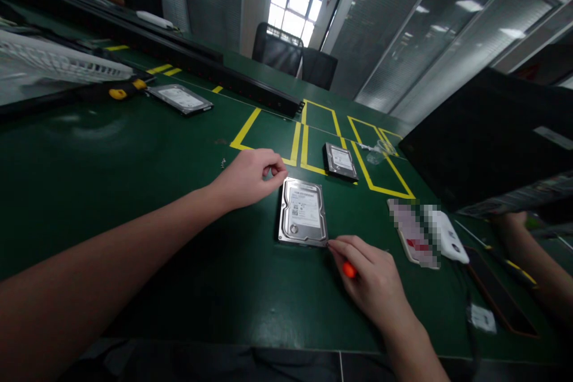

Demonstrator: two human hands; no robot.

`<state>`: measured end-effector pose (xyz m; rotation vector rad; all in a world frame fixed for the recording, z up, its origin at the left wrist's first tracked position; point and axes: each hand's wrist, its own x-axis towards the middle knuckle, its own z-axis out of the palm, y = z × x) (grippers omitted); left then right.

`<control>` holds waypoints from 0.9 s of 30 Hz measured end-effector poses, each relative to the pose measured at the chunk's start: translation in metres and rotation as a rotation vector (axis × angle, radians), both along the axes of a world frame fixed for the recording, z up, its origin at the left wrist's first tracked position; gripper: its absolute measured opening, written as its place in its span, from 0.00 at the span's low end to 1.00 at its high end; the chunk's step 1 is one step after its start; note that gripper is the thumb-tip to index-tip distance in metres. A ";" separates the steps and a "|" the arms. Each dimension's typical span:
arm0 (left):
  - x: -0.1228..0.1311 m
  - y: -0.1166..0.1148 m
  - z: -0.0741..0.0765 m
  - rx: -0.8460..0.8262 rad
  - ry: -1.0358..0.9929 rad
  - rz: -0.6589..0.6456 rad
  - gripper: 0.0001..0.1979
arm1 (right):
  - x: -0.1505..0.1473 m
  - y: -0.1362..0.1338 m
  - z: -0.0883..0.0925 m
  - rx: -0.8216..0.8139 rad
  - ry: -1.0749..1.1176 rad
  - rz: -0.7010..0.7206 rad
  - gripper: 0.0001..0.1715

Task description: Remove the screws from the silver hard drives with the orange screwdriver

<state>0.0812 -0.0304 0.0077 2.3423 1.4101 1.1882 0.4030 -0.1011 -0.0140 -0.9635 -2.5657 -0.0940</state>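
The green bench [134, 191] carried everything, marked off toward its far edge with yellow tape boxes [322, 137]. Across its far side ran a long black rail [201, 65], and a dark monitor [487, 137] stood by the right edge.

I counted three hard drives. The one being worked on, a silver hard drive [303, 212], lay flat near the middle of the bench, label up, closer to the near edge than the other two. A smaller drive [341, 162] sat inside a tape box just beyond it, and a third drive [180, 98] lay well apart toward the far left corner, beside a yellow-handled tool [123, 91].

The left hand [248, 178] was curled loosely, fingertips pinched together just at the drive's far left corner; whether it held a screw I could not tell. The right hand [371, 280] was closed around one small screwdriver [345, 264] with an orange grip, its tip touching the drive's near right corner.

To my eye that drive would be stiff, dense for its size and smooth on its metal face, likely to slide on the mat, and unkind to knocks. Its long side edges looked the safest places to grip it.

Another person's forearm [532, 262] rested at the right edge, near one white gadget [447, 236]
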 end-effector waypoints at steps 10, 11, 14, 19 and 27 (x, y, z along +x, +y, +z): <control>0.000 0.001 -0.002 -0.009 -0.024 -0.006 0.07 | 0.000 -0.002 0.003 -0.011 0.002 0.007 0.12; 0.000 0.001 -0.002 -0.009 -0.023 -0.005 0.07 | 0.000 -0.002 0.004 -0.017 0.009 0.008 0.13; 0.000 0.001 -0.002 -0.003 -0.017 -0.001 0.07 | 0.000 -0.002 0.003 -0.022 0.019 0.010 0.15; 0.001 0.000 -0.001 -0.005 -0.009 0.002 0.07 | -0.001 0.000 0.001 -0.024 -0.001 -0.002 0.13; 0.001 0.000 0.000 -0.005 -0.014 0.001 0.07 | -0.001 0.000 0.000 -0.016 0.003 0.003 0.13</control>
